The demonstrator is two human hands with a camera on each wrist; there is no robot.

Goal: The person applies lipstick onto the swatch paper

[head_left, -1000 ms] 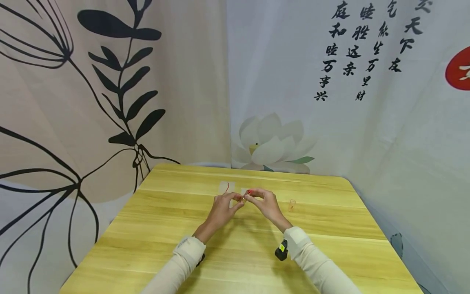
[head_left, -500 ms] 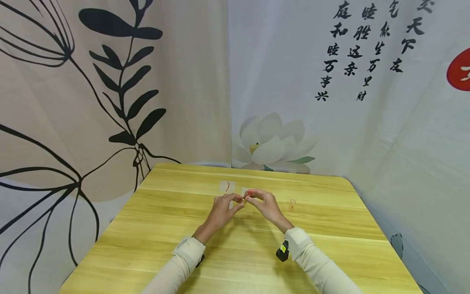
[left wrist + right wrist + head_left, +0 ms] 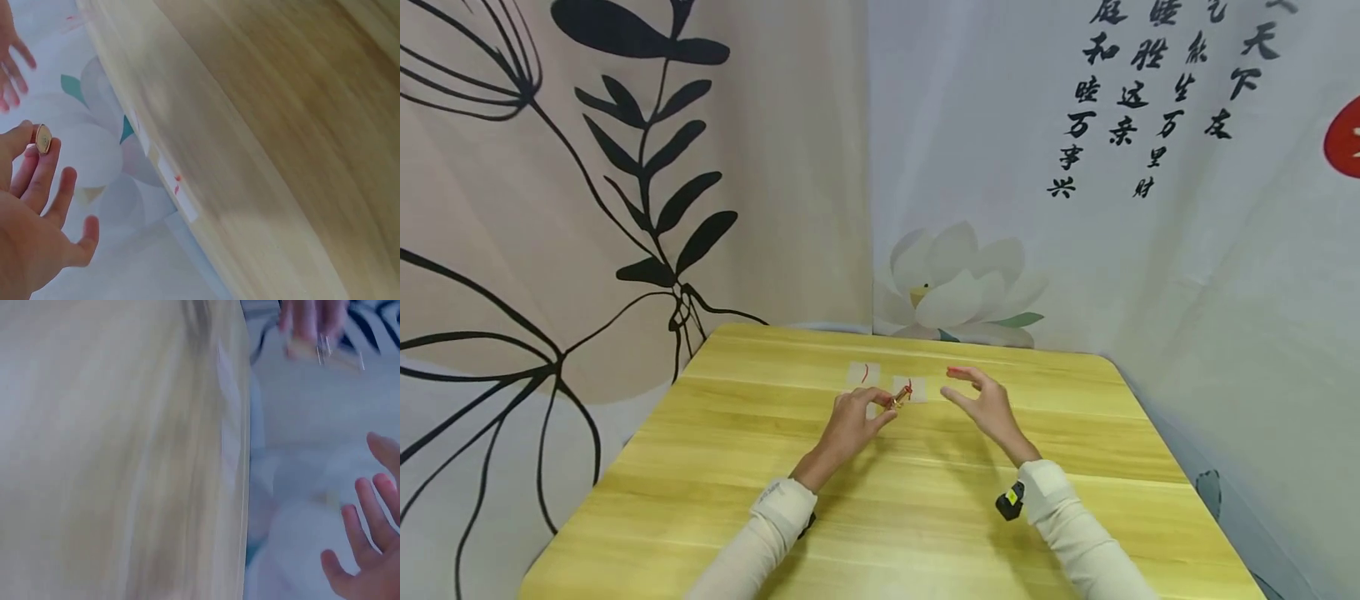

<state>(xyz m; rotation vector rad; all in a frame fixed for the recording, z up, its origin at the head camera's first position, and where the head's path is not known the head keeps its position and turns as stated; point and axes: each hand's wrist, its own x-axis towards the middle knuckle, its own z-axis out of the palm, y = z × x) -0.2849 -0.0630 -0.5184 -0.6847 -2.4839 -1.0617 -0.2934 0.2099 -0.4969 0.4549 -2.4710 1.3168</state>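
Note:
My left hand (image 3: 850,423) pinches a small gold lipstick tube (image 3: 901,395) between thumb and fingertips, held over the table. Its flat, angular end (image 3: 43,139) faces the camera in the left wrist view, while the other fingers spread loosely. Blurred in the right wrist view, the tube (image 3: 325,355) slants below the left fingertips. To its right, my right hand (image 3: 992,408) is apart from it, fingers spread and nothing between them. A fingertip there looks red in the head view. Behind the tube lies a pale paper slip (image 3: 919,390) with a red mark.
A second pale slip (image 3: 857,375) with a curved red stroke lies further left near the back of the wooden table (image 3: 760,417). A printed curtain (image 3: 790,167) hangs behind the table's back edge.
The right hand has let go near the tube and drawn away to the right, its fingers spreading. It now covers the spot where a small clear orange item showed. The left hand keeps its pinch.

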